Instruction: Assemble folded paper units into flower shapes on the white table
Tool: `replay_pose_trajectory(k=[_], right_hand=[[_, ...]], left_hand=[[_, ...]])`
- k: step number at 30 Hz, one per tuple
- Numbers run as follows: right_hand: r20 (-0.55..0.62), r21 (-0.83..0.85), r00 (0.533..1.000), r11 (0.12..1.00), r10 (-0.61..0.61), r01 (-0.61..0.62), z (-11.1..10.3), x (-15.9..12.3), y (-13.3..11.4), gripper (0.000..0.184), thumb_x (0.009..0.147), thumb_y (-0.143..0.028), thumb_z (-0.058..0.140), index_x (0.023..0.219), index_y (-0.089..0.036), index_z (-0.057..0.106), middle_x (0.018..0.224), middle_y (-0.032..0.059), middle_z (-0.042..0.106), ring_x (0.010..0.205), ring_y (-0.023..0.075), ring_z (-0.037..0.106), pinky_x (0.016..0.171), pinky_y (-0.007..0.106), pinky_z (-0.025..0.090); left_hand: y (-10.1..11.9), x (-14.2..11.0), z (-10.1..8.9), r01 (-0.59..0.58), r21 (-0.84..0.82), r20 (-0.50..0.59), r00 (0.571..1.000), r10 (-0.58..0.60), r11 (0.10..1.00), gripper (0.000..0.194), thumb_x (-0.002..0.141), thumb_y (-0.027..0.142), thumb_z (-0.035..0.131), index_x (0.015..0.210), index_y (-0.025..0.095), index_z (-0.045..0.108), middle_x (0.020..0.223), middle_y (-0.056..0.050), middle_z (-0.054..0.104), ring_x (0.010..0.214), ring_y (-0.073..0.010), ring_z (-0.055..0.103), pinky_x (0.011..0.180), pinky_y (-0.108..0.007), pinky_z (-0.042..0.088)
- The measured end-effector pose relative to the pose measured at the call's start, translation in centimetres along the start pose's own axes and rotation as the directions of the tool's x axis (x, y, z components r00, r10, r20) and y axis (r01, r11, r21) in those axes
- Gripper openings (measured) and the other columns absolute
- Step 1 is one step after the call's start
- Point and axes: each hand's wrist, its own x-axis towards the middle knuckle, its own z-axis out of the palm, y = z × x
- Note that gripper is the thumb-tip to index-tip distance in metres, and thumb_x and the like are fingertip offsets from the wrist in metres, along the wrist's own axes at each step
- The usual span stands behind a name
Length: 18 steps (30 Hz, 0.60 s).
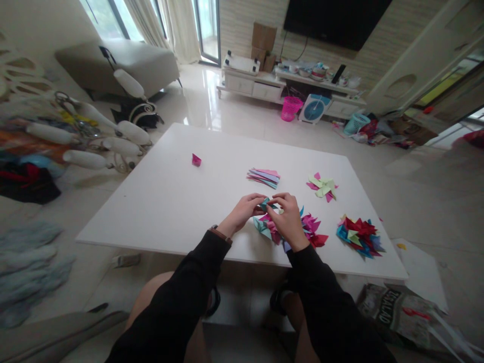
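Observation:
Between the fingertips of my left hand (245, 209) and my right hand (286, 217) is a small folded piece of teal paper (264, 203). Both hands are closed on it, just above the white table (166, 201). Under and around my right hand lies a heap of folded paper pieces (312, 229) in pink, red, teal and purple, partly hidden by the hand. Beyond my hands rests a stack of paper strips (264, 176) in pink, lilac and teal.
A green and pink paper pinwheel (323, 186) lies at the right, with a pile of colourful folded paper (361, 236) nearer the right edge. One folded magenta piece (196, 160) sits far left. A lamp with white shades (128, 132) stands beyond the table's left edge.

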Motion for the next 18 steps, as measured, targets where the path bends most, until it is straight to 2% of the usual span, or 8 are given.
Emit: replay_pose_trajectory(k=[18], right_hand=[[0.018,0.03,0.999,0.999,0.043,-0.044,-0.25,0.08,-0.16,0.009,0.083,-0.015,0.068,0.081,-0.023,0.071,0.096,0.0062,0.067,0.099,0.0253,0.059,0.088,0.042,0.048]], left_hand=[[0.16,-0.07,0.23,-0.005,0.066,-0.069,0.998,0.01,0.998,0.014,0.086,0.025,0.068,0.09,0.011,0.065,0.082,-0.005,0.067,0.066,-0.0117,0.067,0.067,-0.024,0.054]])
